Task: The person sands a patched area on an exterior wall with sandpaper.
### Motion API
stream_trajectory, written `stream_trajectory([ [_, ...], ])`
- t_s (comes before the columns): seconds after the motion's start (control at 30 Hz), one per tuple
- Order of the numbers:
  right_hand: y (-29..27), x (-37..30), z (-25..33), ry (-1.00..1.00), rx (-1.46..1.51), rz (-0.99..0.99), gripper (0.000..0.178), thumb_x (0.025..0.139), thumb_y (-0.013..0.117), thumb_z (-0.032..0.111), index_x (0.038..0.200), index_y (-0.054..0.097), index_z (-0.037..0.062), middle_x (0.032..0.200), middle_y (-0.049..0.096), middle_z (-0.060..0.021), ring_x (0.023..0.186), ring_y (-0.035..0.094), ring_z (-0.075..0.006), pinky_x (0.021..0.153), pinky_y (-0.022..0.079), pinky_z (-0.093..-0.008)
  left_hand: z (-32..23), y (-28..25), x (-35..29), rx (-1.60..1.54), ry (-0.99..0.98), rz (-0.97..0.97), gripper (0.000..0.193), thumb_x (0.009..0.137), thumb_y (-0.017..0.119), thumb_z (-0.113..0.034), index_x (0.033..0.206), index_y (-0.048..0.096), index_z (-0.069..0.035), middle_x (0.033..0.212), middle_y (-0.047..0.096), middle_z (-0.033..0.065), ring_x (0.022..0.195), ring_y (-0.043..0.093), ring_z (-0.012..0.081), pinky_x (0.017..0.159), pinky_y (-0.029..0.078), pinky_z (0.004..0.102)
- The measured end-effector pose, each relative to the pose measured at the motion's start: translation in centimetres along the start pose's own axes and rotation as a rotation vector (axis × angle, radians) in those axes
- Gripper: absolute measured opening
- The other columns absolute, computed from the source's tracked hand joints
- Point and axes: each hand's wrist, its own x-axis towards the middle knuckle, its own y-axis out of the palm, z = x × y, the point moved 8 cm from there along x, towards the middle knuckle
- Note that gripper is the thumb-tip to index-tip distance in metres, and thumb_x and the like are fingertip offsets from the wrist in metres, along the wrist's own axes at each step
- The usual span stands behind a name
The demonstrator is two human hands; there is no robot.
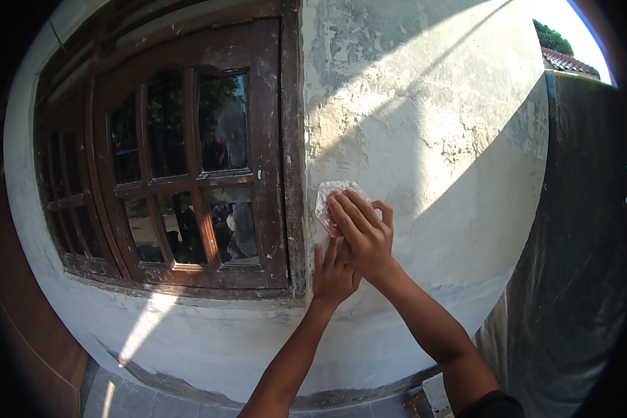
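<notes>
My right hand (366,230) presses a flat, angular pinkish pad (324,207), speckled with white dust, against the rough plastered wall (425,254). Its fingers lie across the pad's face; the exact kind of pad is hard to make out. Just below, my left hand (335,277) rests on the wall with its fingers stretched upward. The tips of those fingers come close to the pad's lower edge, and the two hands overlap slightly. Both hands are just right of the brown wooden window frame (296,174).
Glass panes (223,125) fill the dark wooden window at left. Patchy, peeling plaster (460,132) catches sunlight at upper right. A dark sheet-like surface (571,209) stands beyond the wall's right edge. Grey floor tiles (129,397) run along the bottom, with a box-like object (435,397) near my right arm.
</notes>
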Motion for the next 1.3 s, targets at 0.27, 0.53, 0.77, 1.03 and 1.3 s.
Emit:
stream_trajectory([
  [0.27, 4.1, 8.4, -3.4, -0.009, -0.197, -0.092, 0.059, 0.075, 0.061, -0.008, 0.131, 0.065, 0.0109, 0.133, 0.066, -0.0026, 0.127, 0.057, -0.0200, 0.099, 0.035, -0.0414, -0.4, -1.6, -0.2, -0.152, 0.048, -0.160, 0.051, 0.101, 0.048, -0.042, 0.147, 0.049, -0.019, 0.152, 0.047, 0.0061, 0.150, 0.028, 0.0342, 0.122, 0.012, 0.0589],
  [0.53, 2.4, 0.2, 1.5, -0.062, -0.003, 0.043, 0.050, 0.079, 0.063, 0.009, 0.129, 0.066, 0.0093, 0.133, 0.066, -0.0027, 0.124, 0.058, -0.0196, 0.098, 0.037, -0.0431, 0.4, 2.2, -0.9, -0.312, -0.110, 0.064, 0.053, 0.098, 0.050, -0.041, 0.144, 0.054, -0.013, 0.149, 0.048, 0.0070, 0.145, 0.037, 0.0286, 0.123, 0.015, 0.0551],
  [0.77, 1.5, 11.1, -7.0, -0.052, -0.119, -0.145, 0.050, 0.080, 0.061, -0.002, 0.129, 0.066, 0.0114, 0.132, 0.067, -0.0049, 0.131, 0.056, -0.0229, 0.106, 0.037, -0.0444, -0.6, -2.2, 0.0, -0.189, 0.020, -0.166, 0.054, 0.100, 0.045, -0.032, 0.153, 0.044, -0.022, 0.164, 0.032, 0.0017, 0.151, 0.028, 0.0282, 0.123, 0.013, 0.0544],
  [1.03, 1.6, -1.1, -4.8, 0.024, -0.055, 0.074, 0.053, 0.081, 0.060, 0.001, 0.132, 0.065, 0.0103, 0.136, 0.065, -0.0084, 0.133, 0.057, -0.0258, 0.112, 0.036, -0.0470, 0.0, -1.9, -0.4, -0.312, 0.052, -0.038, 0.053, 0.097, 0.049, -0.030, 0.148, 0.050, -0.017, 0.162, 0.036, 0.0082, 0.152, 0.026, 0.0357, 0.121, 0.010, 0.0609],
  [1.3, -2.6, 7.6, -4.2, -0.088, -0.015, -0.212, 0.051, 0.076, 0.061, -0.006, 0.125, 0.066, 0.0073, 0.124, 0.070, -0.0074, 0.118, 0.065, -0.0238, 0.087, 0.042, -0.0391, 0.0, -2.0, -0.9, -0.225, 0.026, -0.154, 0.056, 0.095, 0.049, -0.028, 0.151, 0.048, -0.021, 0.163, 0.034, 0.0025, 0.150, 0.031, 0.0301, 0.122, 0.015, 0.0558],
])
